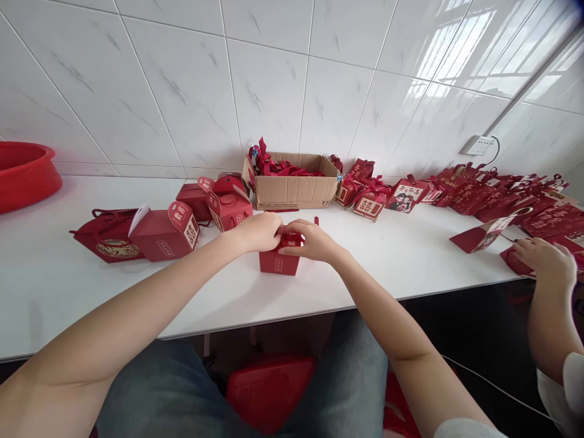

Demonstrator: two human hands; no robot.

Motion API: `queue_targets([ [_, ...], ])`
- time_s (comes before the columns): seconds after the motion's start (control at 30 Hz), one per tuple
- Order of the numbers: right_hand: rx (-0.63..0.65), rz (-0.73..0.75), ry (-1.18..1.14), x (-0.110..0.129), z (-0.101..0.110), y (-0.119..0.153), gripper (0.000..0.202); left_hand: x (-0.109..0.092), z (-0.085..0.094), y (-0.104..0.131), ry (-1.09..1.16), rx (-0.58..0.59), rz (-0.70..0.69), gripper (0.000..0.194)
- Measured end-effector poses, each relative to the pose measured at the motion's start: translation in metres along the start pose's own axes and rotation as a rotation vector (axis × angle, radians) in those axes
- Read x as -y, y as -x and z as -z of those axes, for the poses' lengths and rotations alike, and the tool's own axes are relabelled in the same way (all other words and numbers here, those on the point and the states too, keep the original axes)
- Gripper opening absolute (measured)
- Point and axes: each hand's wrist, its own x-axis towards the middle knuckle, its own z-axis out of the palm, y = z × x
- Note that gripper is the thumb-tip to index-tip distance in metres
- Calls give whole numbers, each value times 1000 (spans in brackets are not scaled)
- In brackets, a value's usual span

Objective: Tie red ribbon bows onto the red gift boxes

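Observation:
A small red gift box [278,266] stands upright on the white table in front of me, with pale lettering on its front. My left hand [262,232] grips its top from the left, fingers curled in. From the right, my right hand [312,239] curves over the top flaps, thumb in front and fingers behind. Both hands meet at the top edge, so the closure is mostly hidden. Behind my right hand, a short red strip [316,221] shows.
Several red gift boxes [164,234] stand left, near a red basin [27,176]. A cardboard carton [296,193] of red ribbons sits by the wall. Many red boxes [493,194] line the right, where another person's hand [545,258] touches one. A power strip [477,145] is on the wall.

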Motion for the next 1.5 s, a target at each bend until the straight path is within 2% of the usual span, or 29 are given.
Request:
queue_targets([
  [0.17, -5, -3, -10, 2, 0, 2, 39, 2, -4, -1, 57, -35, 37, 12],
  [0.47, -1, -1, -10, -2, -2, 2, 42, 13, -20, 14, 257, -204, 113, 10],
  [0.7, 1, 0, -41, -2, -1, 3, 46, 16, -21, 12, 329, -353, -33, 18],
  [0.87, -16, 18, -29, -3, -2, 4, 42, 17, -22, 9, 287, -321, -57, 18],
  [1.13, -40, 25, -47, -4, -5, 7, 48, 16, -21, 14, 333, -282, 43, 12],
  [1.27, -26, -9, -28, -5, -5, 8, 46, 20, -20, 15, 312, -343, 42, 16],
  [1.33, -15, -9, -15, -6, -6, 8, 45, 25, -19, 14, 325, -350, 43, 27],
  [1.4, -12, 1, 2, -7, -7, 9, 45, 31, -18, 12, 356, -296, 49, 33],
  [1.5, -19, 30, 35, -7, -9, 11, 43, 36, -16, 9, 344, -229, 77, 21],
])
